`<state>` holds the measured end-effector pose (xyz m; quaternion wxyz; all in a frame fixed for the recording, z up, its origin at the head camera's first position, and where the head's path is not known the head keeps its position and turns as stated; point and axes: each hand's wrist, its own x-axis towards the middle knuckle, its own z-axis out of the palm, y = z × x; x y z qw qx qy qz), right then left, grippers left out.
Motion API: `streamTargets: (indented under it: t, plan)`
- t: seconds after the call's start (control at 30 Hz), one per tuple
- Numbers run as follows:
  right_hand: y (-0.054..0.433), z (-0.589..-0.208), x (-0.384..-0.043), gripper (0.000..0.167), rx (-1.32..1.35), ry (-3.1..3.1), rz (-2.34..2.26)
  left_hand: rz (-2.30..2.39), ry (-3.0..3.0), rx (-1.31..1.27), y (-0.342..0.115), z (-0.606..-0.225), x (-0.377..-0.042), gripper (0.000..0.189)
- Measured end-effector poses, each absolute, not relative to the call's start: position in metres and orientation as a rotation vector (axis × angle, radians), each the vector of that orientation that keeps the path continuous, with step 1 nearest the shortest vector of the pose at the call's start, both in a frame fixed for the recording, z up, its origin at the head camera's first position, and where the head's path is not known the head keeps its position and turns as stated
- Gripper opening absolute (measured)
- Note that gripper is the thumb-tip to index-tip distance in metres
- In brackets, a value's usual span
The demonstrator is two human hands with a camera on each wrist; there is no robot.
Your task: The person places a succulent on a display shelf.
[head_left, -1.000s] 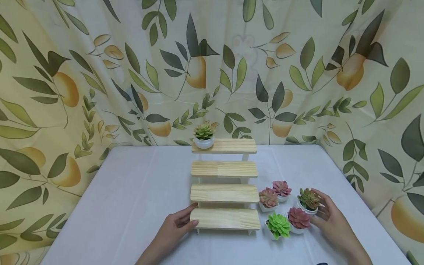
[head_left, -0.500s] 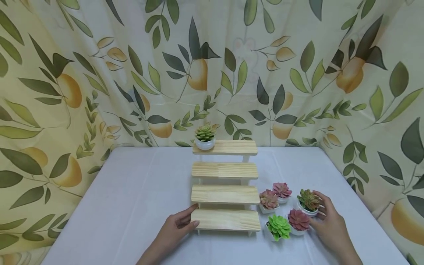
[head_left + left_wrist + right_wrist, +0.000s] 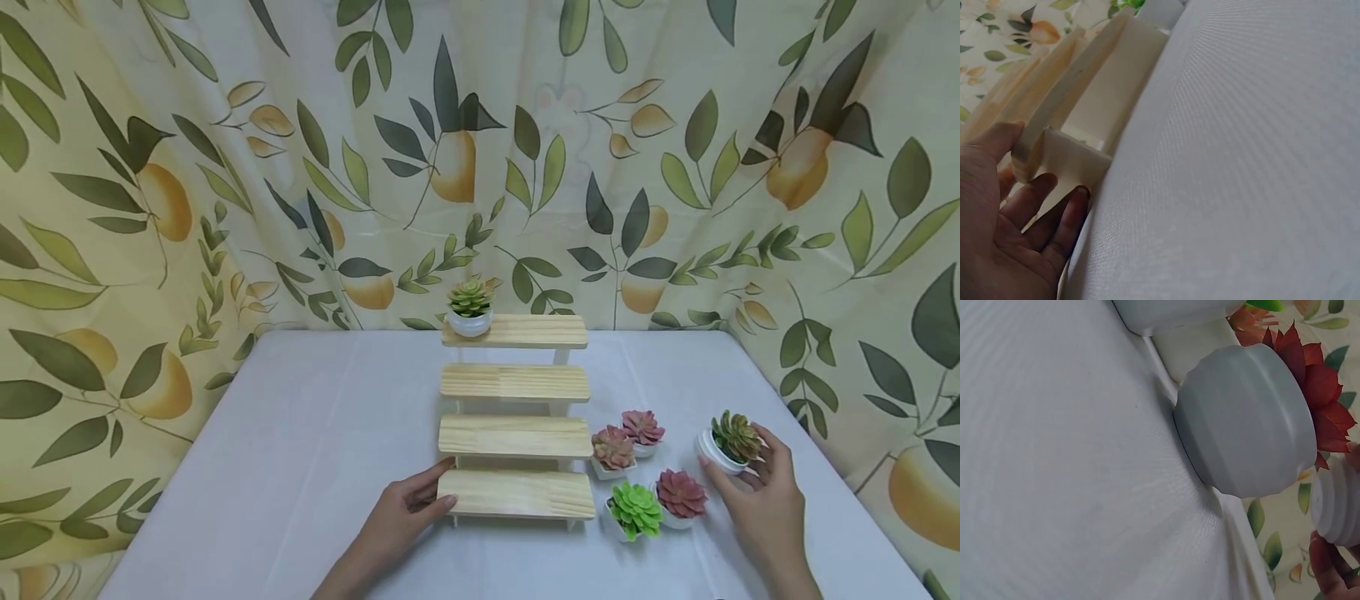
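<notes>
My left hand point(image 3: 397, 518) grips the left end of the lowest step of a four-tier wooden plant stand point(image 3: 517, 495). In the left wrist view, the thumb lies along the plank's edge point(image 3: 1054, 100) and the other fingers curl beneath it. My right hand point(image 3: 772, 510) holds a small potted succulent point(image 3: 735, 437) with brownish-green leaves, tilted to the right, its ribbed white pot point(image 3: 1337, 506) between thumb and fingers. Close to it on the table, a dark pink succulent point(image 3: 681, 493) stands in a rounded white pot point(image 3: 1244, 422).
A bright green succulent point(image 3: 635, 510) and two pinkish ones, a front one point(image 3: 612, 448) and a rear one point(image 3: 642, 427), stand right of the plant stand. Another green succulent point(image 3: 470, 300) sits at the top step's left end. A patterned curtain point(image 3: 525, 167) hangs behind the white-covered table point(image 3: 300, 450).
My right hand has lifted the brownish-green succulent away from the cluster, slightly up and right, tilting it. My left hand keeps its grip on the stand.
</notes>
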<state>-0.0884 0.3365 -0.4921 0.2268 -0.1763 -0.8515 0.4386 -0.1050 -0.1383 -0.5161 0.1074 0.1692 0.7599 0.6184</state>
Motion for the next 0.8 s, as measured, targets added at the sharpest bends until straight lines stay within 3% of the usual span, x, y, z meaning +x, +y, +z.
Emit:
streamTargets:
  t: [0.27,0.8]
  plan:
    - [0.328,-0.482,-0.094,0.092,-0.4,-2.289,1.245,1.853,2.202,0.5,-0.139,-0.518,-0.108,0.057]
    - [0.28,-0.417,-0.119,0.094,-0.075,-2.368,1.147,1.85,2.213,0.511,-0.141,-0.514,-0.105,0.056]
